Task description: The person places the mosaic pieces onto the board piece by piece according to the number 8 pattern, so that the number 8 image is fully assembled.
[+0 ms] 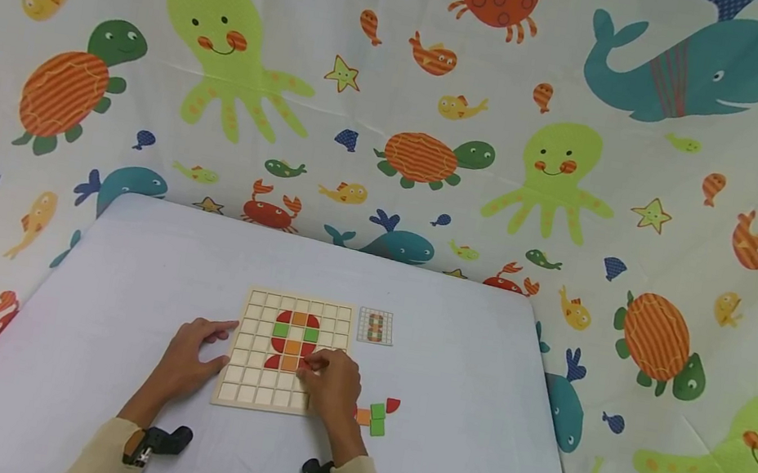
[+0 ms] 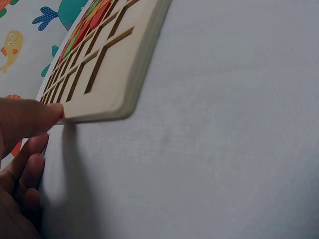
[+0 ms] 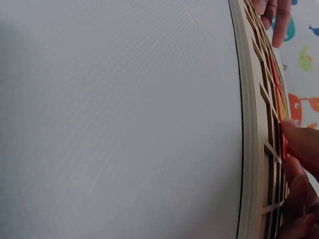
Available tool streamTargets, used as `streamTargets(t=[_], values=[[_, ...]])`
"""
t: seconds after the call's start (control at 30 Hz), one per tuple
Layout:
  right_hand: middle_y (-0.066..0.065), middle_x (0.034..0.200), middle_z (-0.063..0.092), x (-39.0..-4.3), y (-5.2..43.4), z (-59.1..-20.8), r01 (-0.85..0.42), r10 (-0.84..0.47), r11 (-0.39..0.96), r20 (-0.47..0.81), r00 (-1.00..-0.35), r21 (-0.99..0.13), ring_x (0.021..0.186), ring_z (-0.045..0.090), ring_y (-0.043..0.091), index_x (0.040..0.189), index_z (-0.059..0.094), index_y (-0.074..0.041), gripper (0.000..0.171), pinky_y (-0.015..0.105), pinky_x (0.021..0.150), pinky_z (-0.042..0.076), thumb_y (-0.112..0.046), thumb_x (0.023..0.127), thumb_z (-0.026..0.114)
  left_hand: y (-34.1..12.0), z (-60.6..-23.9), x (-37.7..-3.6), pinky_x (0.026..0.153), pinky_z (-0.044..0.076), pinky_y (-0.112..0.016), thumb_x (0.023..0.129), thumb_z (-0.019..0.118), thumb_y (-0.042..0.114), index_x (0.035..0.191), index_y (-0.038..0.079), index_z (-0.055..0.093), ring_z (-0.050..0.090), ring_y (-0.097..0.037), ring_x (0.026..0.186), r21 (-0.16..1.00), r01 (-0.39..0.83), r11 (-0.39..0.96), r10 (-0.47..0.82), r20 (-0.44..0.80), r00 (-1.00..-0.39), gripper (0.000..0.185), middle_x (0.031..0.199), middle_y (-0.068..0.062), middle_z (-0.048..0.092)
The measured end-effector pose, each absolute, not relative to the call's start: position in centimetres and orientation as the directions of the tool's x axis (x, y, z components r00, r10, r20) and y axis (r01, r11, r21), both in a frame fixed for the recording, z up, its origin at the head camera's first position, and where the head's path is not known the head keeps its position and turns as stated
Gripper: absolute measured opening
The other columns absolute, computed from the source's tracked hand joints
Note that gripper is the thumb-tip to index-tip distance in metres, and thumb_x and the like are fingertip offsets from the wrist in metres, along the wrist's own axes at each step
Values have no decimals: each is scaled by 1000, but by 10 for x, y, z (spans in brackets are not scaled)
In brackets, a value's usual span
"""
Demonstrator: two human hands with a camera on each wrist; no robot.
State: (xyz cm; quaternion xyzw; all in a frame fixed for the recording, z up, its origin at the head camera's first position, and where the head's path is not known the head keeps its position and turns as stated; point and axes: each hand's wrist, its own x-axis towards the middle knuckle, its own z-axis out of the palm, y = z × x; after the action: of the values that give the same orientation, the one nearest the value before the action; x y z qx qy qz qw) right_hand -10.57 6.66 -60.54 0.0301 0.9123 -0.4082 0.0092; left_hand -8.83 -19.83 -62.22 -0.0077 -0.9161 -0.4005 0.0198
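Note:
A square wooden grid board (image 1: pixel 257 395) lies on the white table. Red, orange and green tiles sit in its middle cells, among them an orange tile (image 1: pixel 292 347) and a green tile (image 1: pixel 280 330). At the board's left edge is my left hand (image 1: pixel 187 359), fingers spread; its thumb (image 2: pixel 50 113) touches the rim. My right hand (image 1: pixel 333 385) is over the board's right half, pinching a red tile (image 3: pixel 284 142) at a cell beside the lower orange tile. The fingers partly hide that tile.
A small printed pattern card (image 1: pixel 375 326) lies right of the board's upper corner. Loose pieces lie by the right wrist: green tiles (image 1: pixel 377 418), an orange tile (image 1: pixel 363 417) and a red quarter-round tile (image 1: pixel 393 406). A sea-animal curtain (image 1: pixel 339 114) hangs behind the table.

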Motion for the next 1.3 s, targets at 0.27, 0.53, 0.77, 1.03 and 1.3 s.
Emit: streamTargets(t=[0.27, 0.53, 0.77, 1.03, 1.3], values=[[-12, 81, 69, -101, 87, -604, 75, 69, 612, -42, -997, -787, 75, 55, 4, 97, 84, -25, 17, 22, 67, 44, -21, 83, 92, -198, -623, -89, 99, 42, -48, 89, 79, 4, 147, 9, 62, 54, -29, 114, 734, 37, 679, 1, 49, -999, 61, 120, -12, 66], [-7, 84, 70, -88, 126, -601, 119, 147, 547, -45, -988, -828, 73, 56, 11, 98, 83, -23, 17, 24, 61, 46, -16, 84, 89, -197, -624, -90, 101, 43, -50, 89, 79, 6, 147, 10, 61, 54, -30, 115, 732, 23, 681, -11, 40, -999, 61, 120, -12, 66], [-7, 85, 70, -74, 164, -603, 182, 217, 557, -70, -974, -810, 75, 56, 13, 100, 84, -22, 20, 24, 62, 47, -13, 84, 89, -197, -626, -89, 98, 43, -47, 90, 80, 7, 147, 10, 62, 54, -29, 114, 726, 32, 687, -4, 49, -999, 60, 120, -12, 66], [-5, 84, 71, -64, 188, -603, 216, 223, 578, -102, -970, -787, 80, 56, 14, 101, 84, -19, 24, 24, 69, 45, -9, 80, 91, -201, -628, -90, 99, 42, -47, 90, 79, 6, 147, 10, 61, 53, -29, 114, 728, 30, 685, -1, 41, -999, 61, 121, -12, 65], [-4, 84, 72, -60, 195, -606, 242, 208, 616, -142, -968, -750, 81, 57, 14, 97, 84, -17, 23, 25, 69, 43, -8, 78, 93, -198, -630, -89, 97, 43, -45, 88, 81, 5, 145, 10, 63, 54, -27, 111, 721, 52, 691, -10, 81, -997, 60, 118, -10, 67]])
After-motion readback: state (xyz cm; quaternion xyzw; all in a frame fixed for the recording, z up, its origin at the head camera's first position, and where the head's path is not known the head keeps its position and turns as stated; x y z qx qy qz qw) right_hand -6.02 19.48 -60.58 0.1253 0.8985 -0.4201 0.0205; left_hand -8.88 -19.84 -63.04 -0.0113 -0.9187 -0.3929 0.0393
